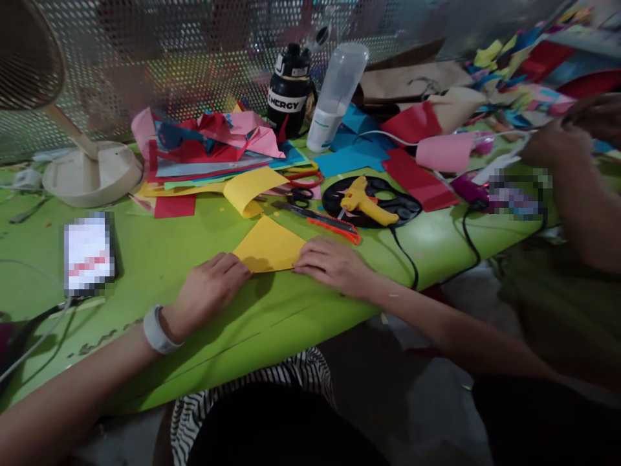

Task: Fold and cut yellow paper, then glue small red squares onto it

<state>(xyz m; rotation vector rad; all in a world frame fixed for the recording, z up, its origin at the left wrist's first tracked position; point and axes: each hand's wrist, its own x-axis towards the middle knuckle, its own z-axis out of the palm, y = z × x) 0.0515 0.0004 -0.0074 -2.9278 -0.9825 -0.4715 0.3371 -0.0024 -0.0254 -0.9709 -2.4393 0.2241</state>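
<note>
A sheet of yellow paper (270, 246), folded to a triangle-like shape, lies on the green table near its front edge. My left hand (216, 283) has its fingers closed at the paper's left corner. At the right corner, my right hand (334, 266) pinches the paper between thumb and fingers. Just beyond the sheet are a curled yellow strip (257, 189), scissors with dark handles (301, 196) and an orange utility knife (339, 228). A yellow glue gun (365, 202) rests on a black holder to the right of them.
A fan's base (92, 173) and a phone (90, 254) are on the left. Coloured paper (208, 169) is piled at the back, beside a black bottle (288, 97) and a clear bottle (334, 97). Another person's hand (557, 147) works at the right. Cords hang over the front edge.
</note>
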